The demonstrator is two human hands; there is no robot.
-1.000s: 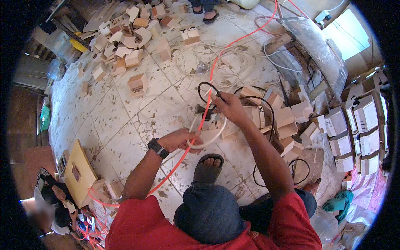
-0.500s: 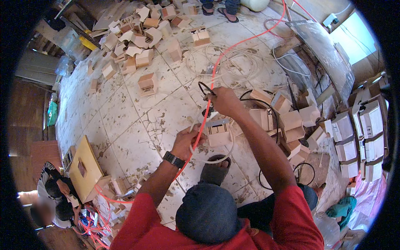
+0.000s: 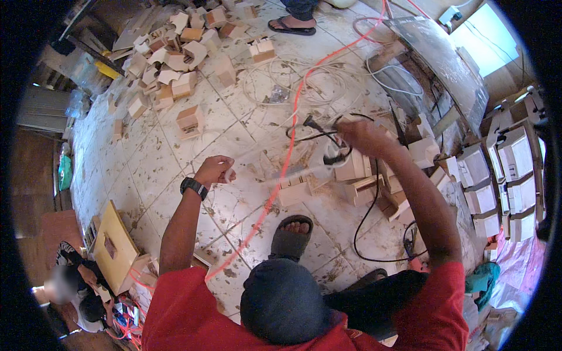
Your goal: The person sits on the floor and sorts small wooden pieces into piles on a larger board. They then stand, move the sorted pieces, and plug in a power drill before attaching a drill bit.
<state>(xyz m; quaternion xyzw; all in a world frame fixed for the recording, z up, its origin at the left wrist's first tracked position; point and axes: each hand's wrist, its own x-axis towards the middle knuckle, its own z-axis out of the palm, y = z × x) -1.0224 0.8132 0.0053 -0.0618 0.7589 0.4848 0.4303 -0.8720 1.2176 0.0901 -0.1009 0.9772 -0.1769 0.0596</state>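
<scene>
My right hand (image 3: 366,137) is closed around a black power cord (image 3: 362,238). A black plug (image 3: 314,123) sticks out to its left, and a second black piece, blurred, hangs below the fingers. My left hand (image 3: 216,169), with a dark watch on its wrist, is pinched at the fingertips on what looks like a white cord (image 3: 229,174). That cord is smeared by motion between the hands. An orange-red cable (image 3: 269,202) runs across the floor between my arms. A light wooden box piece (image 3: 294,193) lies in front of my sandalled foot.
Cut wooden pieces (image 3: 181,58) are heaped at the far left. More wooden boxes (image 3: 424,152) lie right, beside stacked pale boxes (image 3: 518,152). A coiled white hose (image 3: 328,88) rests on the tiles (image 3: 158,158). One person stands far ahead; another person sits at lower left.
My hands have moved apart, the left one leftward and the right one rightward with the black cord. The white cord loop has left the wooden box piece. The view has shifted slightly.
</scene>
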